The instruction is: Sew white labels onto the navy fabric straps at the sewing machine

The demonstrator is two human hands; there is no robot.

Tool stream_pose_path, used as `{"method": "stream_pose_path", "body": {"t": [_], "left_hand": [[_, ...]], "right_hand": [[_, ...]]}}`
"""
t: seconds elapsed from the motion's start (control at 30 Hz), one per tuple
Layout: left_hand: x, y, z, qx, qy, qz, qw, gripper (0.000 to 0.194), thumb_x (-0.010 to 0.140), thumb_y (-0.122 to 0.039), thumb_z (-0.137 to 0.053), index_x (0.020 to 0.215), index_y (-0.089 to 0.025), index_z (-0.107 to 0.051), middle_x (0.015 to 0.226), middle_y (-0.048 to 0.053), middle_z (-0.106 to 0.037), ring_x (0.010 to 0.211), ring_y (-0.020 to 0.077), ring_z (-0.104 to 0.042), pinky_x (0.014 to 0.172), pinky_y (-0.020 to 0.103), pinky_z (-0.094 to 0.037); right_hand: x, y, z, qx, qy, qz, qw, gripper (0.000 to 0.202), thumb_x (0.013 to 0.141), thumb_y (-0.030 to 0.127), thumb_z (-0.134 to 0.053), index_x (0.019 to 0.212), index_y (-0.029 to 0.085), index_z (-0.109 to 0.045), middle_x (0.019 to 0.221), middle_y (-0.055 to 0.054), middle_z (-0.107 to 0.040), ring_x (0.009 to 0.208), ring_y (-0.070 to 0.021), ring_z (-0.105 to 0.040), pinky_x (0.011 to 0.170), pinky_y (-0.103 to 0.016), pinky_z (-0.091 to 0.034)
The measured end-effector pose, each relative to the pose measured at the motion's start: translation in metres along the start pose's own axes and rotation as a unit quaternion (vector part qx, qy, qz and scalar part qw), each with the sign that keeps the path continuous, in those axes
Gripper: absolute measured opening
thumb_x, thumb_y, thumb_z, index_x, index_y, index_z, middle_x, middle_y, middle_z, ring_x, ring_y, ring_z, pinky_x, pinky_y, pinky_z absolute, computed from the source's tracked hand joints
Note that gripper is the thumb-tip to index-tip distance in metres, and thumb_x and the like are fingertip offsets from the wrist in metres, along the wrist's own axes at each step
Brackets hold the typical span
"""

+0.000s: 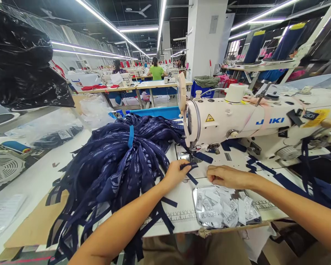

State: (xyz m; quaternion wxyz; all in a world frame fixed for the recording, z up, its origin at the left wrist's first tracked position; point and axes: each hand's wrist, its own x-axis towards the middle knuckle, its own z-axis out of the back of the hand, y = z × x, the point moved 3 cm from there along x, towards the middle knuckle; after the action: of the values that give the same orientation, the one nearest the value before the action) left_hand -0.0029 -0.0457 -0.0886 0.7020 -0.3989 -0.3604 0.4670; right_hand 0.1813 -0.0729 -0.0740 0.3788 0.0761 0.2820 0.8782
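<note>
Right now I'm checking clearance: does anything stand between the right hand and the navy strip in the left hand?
Nothing visible does: between the right hand and the navy strip is bare white worktop; the label tray lies nearer, off that line.

The black bag [22,62] is cut off by the left edge, the sewing machine [223,119] by the right; whether anything is held by the right hand [224,176] cannot be told.
</note>
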Motion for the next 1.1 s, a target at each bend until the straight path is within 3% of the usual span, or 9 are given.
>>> {"method": "stream_pose_path", "body": {"t": [0.13, 0.23, 0.33, 0.43, 0.53, 0.63, 0.73, 0.93, 1.1], "left_hand": [[-0.001, 0.002, 0.001, -0.022, -0.013, 0.014, 1.000, 0.011, 0.071, -0.019, -0.055, 0.062, -0.014, -0.059, 0.054, -0.004, -0.048, 0.051, 0.0077, -0.043, 0.052, 0.020, -0.035], [-0.004, 0.002, 0.001, -0.061, -0.016, 0.030, 0.998, 0.015, 0.070, -0.026, -0.057, 0.062, -0.013, -0.058, 0.051, -0.005, -0.045, 0.046, 0.0066, -0.041, 0.047, 0.019, -0.035], [-0.005, -0.001, 0.002, -0.097, -0.020, 0.036, 0.994, 0.021, 0.070, -0.032, -0.058, 0.062, -0.013, -0.056, 0.051, -0.004, -0.044, 0.044, 0.0058, -0.039, 0.042, 0.018, -0.033], [-0.005, -0.006, 0.002, -0.115, -0.028, 0.024, 0.993, 0.023, 0.069, -0.033, -0.060, 0.059, -0.012, -0.054, 0.051, -0.004, -0.044, 0.045, 0.0051, -0.038, 0.042, 0.017, -0.031], [-0.006, -0.011, 0.003, -0.140, -0.023, 0.028, 0.989, 0.029, 0.065, -0.038, -0.064, 0.057, -0.012, -0.053, 0.050, -0.004, -0.045, 0.046, 0.0054, -0.039, 0.043, 0.018, -0.032], [-0.010, -0.012, 0.004, -0.189, 0.005, 0.069, 0.980, 0.037, 0.061, -0.048, -0.065, 0.061, -0.013, -0.055, 0.051, -0.003, -0.047, 0.044, 0.0067, -0.042, 0.041, 0.019, -0.035], [-0.013, -0.013, 0.007, -0.226, 0.020, 0.101, 0.969, 0.043, 0.060, -0.054, -0.064, 0.064, -0.012, -0.056, 0.052, -0.002, -0.049, 0.043, 0.0071, -0.043, 0.040, 0.020, -0.036], [-0.014, -0.023, 0.011, -0.267, 0.012, 0.118, 0.956, 0.047, 0.059, -0.059, -0.061, 0.057, -0.013, -0.050, 0.051, -0.004, -0.043, 0.044, 0.0060, -0.039, 0.041, 0.020, -0.033], [-0.009, -0.024, 0.008, -0.209, -0.020, 0.115, 0.971, 0.039, 0.057, -0.049, -0.067, 0.059, -0.013, -0.052, 0.053, -0.005, -0.040, 0.048, 0.0061, -0.037, 0.044, 0.020, -0.030]], "right_hand": [[-0.001, -0.004, -0.001, 0.012, -0.016, -0.015, 1.000, 0.009, 0.070, 0.013, -0.044, 0.067, 0.021, -0.048, 0.071, 0.001, -0.050, 0.061, -0.0129, -0.045, 0.058, -0.025, -0.034], [-0.006, -0.009, 0.004, 0.105, -0.113, -0.058, 0.986, 0.009, 0.073, 0.025, -0.049, 0.065, 0.021, -0.047, 0.070, 0.000, -0.051, 0.064, -0.0145, -0.046, 0.062, -0.028, -0.037], [-0.010, -0.003, 0.007, 0.302, -0.251, -0.102, 0.914, 0.026, 0.069, 0.042, -0.058, 0.063, 0.019, -0.048, 0.084, -0.003, -0.057, 0.080, -0.0185, -0.052, 0.074, -0.033, -0.039], [-0.003, 0.017, -0.003, 0.460, -0.295, -0.137, 0.826, 0.033, 0.059, 0.047, -0.068, 0.062, 0.019, -0.052, 0.105, -0.006, -0.058, 0.096, -0.0230, -0.052, 0.082, -0.036, -0.039], [0.014, 0.039, -0.013, 0.499, -0.336, -0.144, 0.786, 0.034, 0.053, 0.047, -0.071, 0.058, 0.019, -0.053, 0.109, -0.007, -0.056, 0.094, -0.0239, -0.052, 0.079, -0.036, -0.041], [0.032, 0.048, -0.016, 0.468, -0.386, -0.146, 0.781, 0.033, 0.052, 0.050, -0.068, 0.055, 0.020, -0.053, 0.082, -0.004, -0.060, 0.076, -0.0196, -0.053, 0.071, -0.034, -0.042], [0.043, 0.045, -0.016, 0.431, -0.426, -0.155, 0.780, 0.032, 0.053, 0.051, -0.064, 0.055, 0.021, -0.051, 0.057, 0.001, -0.051, 0.058, -0.0153, -0.047, 0.061, -0.032, -0.041], [0.047, 0.040, -0.016, 0.376, -0.468, -0.150, 0.785, 0.030, 0.056, 0.049, -0.060, 0.054, 0.021, -0.048, 0.055, 0.001, -0.051, 0.055, -0.0146, -0.045, 0.056, -0.030, -0.039], [0.048, 0.040, -0.017, 0.347, -0.463, -0.150, 0.801, 0.024, 0.057, 0.043, -0.058, 0.055, 0.021, -0.048, 0.056, 0.001, -0.051, 0.056, -0.0145, -0.044, 0.058, -0.031, -0.040]]}}
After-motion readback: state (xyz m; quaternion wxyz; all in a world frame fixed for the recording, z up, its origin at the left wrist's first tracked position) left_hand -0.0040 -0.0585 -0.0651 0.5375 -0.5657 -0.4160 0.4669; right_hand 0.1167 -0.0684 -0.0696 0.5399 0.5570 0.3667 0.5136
